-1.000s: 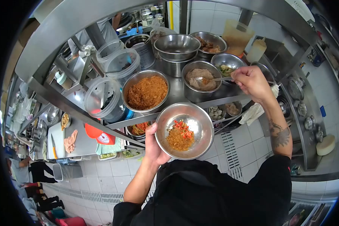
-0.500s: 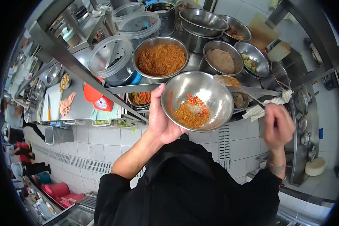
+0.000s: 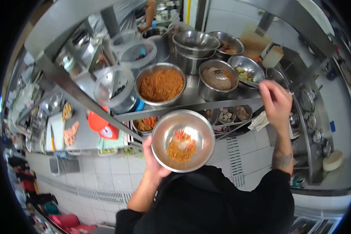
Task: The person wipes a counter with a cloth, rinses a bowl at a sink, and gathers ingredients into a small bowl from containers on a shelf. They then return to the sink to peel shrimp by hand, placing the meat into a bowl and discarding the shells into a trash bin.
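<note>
My left hand [image 3: 155,158] grips a steel mixing bowl [image 3: 202,146] by its left side, thumb near the rim. Inside the bowl lie golden-brown crumbs [image 3: 179,154], chopped red chili [image 3: 182,135] and a little pale powder. My right hand [image 3: 276,103] is closed round the thin handle of a metal spoon [image 3: 222,73]. The spoon's head rests at or just above the pale brown powder [image 3: 213,81] in a deep steel pot [image 3: 217,93]. Blur hides whether it touches. Left of this pot is a bowl of orange-brown crumbs [image 3: 162,86].
Clear plastic tubs [image 3: 115,87] stand left on the steel shelf [image 3: 191,103]. Behind are stacked steel bowls [image 3: 196,43]; a bowl of chopped greens [image 3: 249,70] sits right. A metal frame post [image 3: 78,91] crosses at left, near a red scale [image 3: 105,125]. Another person's arm [image 3: 149,15] shows behind.
My left hand has brought the mixing bowl down and left, towards my body. The spoon has moved from beside this bowl up to the powder pot, and my right hand has risen with it.
</note>
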Demonstrator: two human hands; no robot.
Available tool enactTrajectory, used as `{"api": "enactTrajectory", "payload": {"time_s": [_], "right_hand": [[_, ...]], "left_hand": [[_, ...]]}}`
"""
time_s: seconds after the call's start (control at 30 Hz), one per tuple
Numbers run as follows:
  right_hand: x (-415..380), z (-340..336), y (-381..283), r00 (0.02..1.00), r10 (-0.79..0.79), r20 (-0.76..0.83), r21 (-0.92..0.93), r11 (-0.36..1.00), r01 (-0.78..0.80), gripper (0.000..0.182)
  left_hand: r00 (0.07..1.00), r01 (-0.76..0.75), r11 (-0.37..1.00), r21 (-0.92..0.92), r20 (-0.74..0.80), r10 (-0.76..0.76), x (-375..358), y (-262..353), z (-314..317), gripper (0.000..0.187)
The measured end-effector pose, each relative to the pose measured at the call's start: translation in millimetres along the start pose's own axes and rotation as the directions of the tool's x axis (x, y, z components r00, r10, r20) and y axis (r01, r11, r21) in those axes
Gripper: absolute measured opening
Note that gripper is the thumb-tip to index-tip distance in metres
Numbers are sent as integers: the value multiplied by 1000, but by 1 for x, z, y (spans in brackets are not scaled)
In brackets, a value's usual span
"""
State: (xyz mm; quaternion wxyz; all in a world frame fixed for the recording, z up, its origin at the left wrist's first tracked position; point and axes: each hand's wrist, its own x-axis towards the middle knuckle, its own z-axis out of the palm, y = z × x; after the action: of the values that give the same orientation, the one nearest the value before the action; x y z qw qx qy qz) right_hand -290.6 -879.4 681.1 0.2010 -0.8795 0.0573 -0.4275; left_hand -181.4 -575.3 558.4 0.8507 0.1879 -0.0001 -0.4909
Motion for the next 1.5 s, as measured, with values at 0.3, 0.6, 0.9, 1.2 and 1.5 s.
{"api": "enactTrajectory", "payload": {"time_s": [0.3, 0.6, 0.9, 1.2, 1.5], "right_hand": [[153, 69, 89, 827, 395, 400, -224, 917, -329, 65], [199, 75, 98, 789, 364, 495, 131, 867, -481, 24], [172, 24, 102, 498, 188, 846, 97, 866, -491, 12], [217, 130, 75, 606, -56, 793, -181, 929, 322, 29], [207, 209, 87, 521, -97, 848, -174, 878, 446, 27]], "left_hand": [[953, -206, 967, 149, -194, 233, -36, 0, -38, 75], [906, -284, 918, 278, -237, 352, -54, -3, -49, 76], [907, -289, 952, 102, -289, 307, -64, 0, -74, 73], [908, -307, 945, 115, -263, 327, -50, -3, -55, 75], [845, -396, 906, 150, -327, 423, -64, -24, -66, 73]]}}
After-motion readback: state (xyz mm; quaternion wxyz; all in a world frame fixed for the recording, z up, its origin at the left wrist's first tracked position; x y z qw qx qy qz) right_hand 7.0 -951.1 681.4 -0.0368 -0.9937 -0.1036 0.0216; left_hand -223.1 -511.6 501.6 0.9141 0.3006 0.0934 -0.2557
